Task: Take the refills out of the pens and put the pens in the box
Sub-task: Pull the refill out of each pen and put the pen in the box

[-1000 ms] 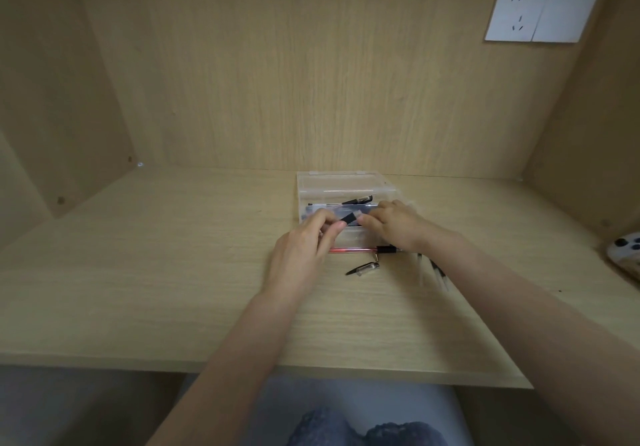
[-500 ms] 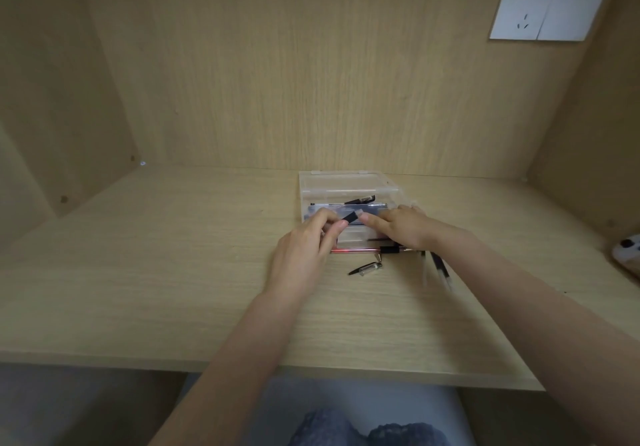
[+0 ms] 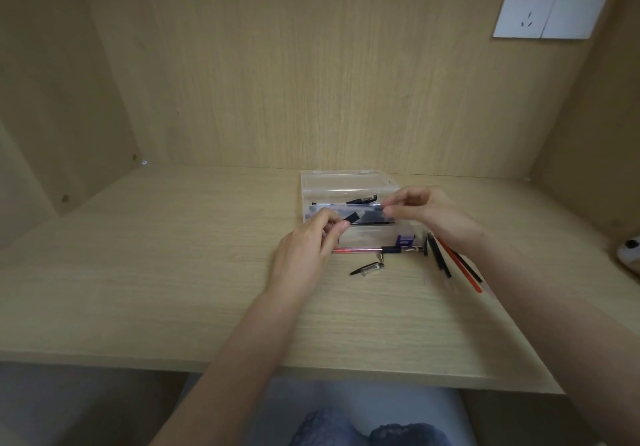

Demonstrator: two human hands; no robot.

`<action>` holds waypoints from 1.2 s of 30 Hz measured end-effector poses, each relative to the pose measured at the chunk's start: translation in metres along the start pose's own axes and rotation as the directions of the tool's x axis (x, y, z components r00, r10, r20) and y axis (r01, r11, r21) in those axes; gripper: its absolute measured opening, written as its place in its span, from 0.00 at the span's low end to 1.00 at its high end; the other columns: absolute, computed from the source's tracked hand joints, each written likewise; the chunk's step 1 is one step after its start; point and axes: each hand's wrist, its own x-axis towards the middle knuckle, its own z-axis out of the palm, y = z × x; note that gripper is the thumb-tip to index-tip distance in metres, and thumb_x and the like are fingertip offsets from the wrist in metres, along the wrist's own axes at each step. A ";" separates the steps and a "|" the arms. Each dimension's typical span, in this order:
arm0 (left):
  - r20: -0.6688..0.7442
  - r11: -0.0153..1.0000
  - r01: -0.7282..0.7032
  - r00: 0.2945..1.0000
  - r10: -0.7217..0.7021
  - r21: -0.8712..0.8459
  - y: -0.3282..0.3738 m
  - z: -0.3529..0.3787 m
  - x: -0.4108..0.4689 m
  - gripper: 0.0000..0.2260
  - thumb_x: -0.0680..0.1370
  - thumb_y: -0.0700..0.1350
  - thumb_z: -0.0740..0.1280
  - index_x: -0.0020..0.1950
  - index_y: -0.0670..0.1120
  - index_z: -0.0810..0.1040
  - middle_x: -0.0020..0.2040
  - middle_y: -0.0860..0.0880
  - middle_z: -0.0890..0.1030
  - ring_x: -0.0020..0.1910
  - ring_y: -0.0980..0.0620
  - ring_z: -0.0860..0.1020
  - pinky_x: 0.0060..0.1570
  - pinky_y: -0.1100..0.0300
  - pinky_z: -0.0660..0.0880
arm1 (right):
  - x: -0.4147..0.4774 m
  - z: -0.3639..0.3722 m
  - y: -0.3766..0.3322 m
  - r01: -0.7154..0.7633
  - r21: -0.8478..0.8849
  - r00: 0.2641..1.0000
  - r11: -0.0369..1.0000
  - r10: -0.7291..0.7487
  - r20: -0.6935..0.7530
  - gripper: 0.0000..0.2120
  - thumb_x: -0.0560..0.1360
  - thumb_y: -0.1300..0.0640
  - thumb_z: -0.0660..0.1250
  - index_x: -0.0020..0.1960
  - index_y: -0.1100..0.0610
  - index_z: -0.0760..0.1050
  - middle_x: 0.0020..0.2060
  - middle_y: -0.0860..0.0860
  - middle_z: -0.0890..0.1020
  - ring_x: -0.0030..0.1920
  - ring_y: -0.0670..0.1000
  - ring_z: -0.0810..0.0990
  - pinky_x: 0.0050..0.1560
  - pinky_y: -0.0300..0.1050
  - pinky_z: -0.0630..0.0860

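Observation:
A clear plastic box stands open at the back middle of the desk, with dark pens inside. Over its front part my left hand pinches a short black pen piece. My right hand pinches the right end of a clear pen barrel that lies across above the box. The two hands are a little apart. A red pen lies on the desk along the box's front. A loose clear cap lies just in front of it. Several black and red refills lie right of the box, beside my right wrist.
The desk sits in a wooden alcove with walls at the back and both sides. A white socket plate is on the back wall, upper right. A white object is cut off at the right edge. The desk's front edge is above my lap.
My right hand has moved right and slightly up, away from my left hand, and the refills beside the box have come into sight. My left hand has stayed put.

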 end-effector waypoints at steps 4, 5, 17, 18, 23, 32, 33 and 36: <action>-0.015 1.000 -0.015 1.000 0.015 0.009 -0.001 0.000 0.000 0.10 0.79 0.55 0.57 0.49 0.50 0.73 0.37 0.57 0.76 0.36 0.55 0.75 0.37 0.56 0.72 | -0.015 0.002 -0.001 0.040 0.232 0.995 0.972 -0.019 -0.094 0.07 0.70 0.59 0.72 0.47 0.57 0.82 0.46 0.51 0.84 0.46 0.47 0.81 0.49 0.38 0.74; -0.029 1.000 -0.018 0.999 0.019 0.009 -0.001 0.000 0.001 0.10 0.79 0.54 0.57 0.49 0.50 0.73 0.38 0.57 0.75 0.36 0.56 0.74 0.37 0.57 0.71 | -0.019 0.005 -0.001 0.039 0.288 0.995 0.957 -0.010 -0.102 0.06 0.68 0.59 0.72 0.45 0.56 0.83 0.45 0.51 0.84 0.45 0.47 0.80 0.48 0.38 0.75; 0.043 1.000 -0.015 0.999 0.016 -0.020 -0.006 0.003 0.001 0.07 0.78 0.55 0.58 0.48 0.54 0.71 0.36 0.56 0.78 0.32 0.54 0.73 0.37 0.56 0.71 | -0.046 0.031 0.024 0.246 0.764 0.911 0.597 0.126 -0.392 0.11 0.77 0.52 0.60 0.45 0.57 0.77 0.30 0.47 0.76 0.33 0.44 0.73 0.37 0.34 0.73; 0.046 1.000 -0.016 0.999 0.017 -0.024 -0.006 0.003 0.001 0.06 0.78 0.54 0.58 0.48 0.54 0.71 0.35 0.56 0.78 0.32 0.54 0.73 0.37 0.57 0.71 | -0.047 0.031 0.024 0.260 0.770 0.902 0.583 0.136 -0.409 0.12 0.78 0.52 0.59 0.45 0.58 0.76 0.29 0.48 0.76 0.32 0.44 0.73 0.36 0.34 0.73; 0.075 0.999 -0.008 0.997 0.012 -0.048 -0.004 0.002 0.001 0.05 0.78 0.53 0.62 0.49 0.53 0.73 0.34 0.57 0.78 0.36 0.56 0.76 0.41 0.57 0.73 | -0.046 0.033 0.023 0.289 0.755 0.890 0.589 0.124 -0.438 0.13 0.80 0.54 0.56 0.45 0.59 0.76 0.28 0.48 0.77 0.31 0.44 0.74 0.34 0.34 0.72; 0.068 0.997 -0.024 0.997 0.029 -0.066 -0.004 0.001 0.001 0.04 0.77 0.53 0.63 0.48 0.54 0.73 0.34 0.56 0.79 0.36 0.57 0.77 0.41 0.57 0.74 | -0.045 0.034 0.023 0.282 0.713 0.895 0.642 0.091 -0.436 0.13 0.81 0.55 0.56 0.45 0.59 0.76 0.29 0.47 0.77 0.32 0.45 0.73 0.36 0.35 0.72; 0.067 0.997 -0.027 0.997 0.031 -0.069 -0.004 0.001 0.001 0.04 0.77 0.53 0.63 0.48 0.54 0.73 0.34 0.56 0.79 0.36 0.57 0.77 0.42 0.57 0.74 | -0.045 0.034 0.023 0.285 0.717 0.894 0.636 0.093 -0.437 0.13 0.81 0.55 0.56 0.45 0.59 0.76 0.29 0.47 0.77 0.32 0.44 0.73 0.36 0.35 0.72; 0.062 0.997 -0.030 0.998 0.034 -0.071 -0.004 0.001 0.000 0.03 0.77 0.53 0.64 0.47 0.55 0.74 0.34 0.57 0.79 0.36 0.57 0.77 0.42 0.57 0.74 | -0.045 0.034 0.023 0.298 0.732 0.891 0.613 0.096 -0.443 0.13 0.81 0.55 0.56 0.45 0.59 0.76 0.29 0.47 0.78 0.32 0.44 0.74 0.36 0.34 0.73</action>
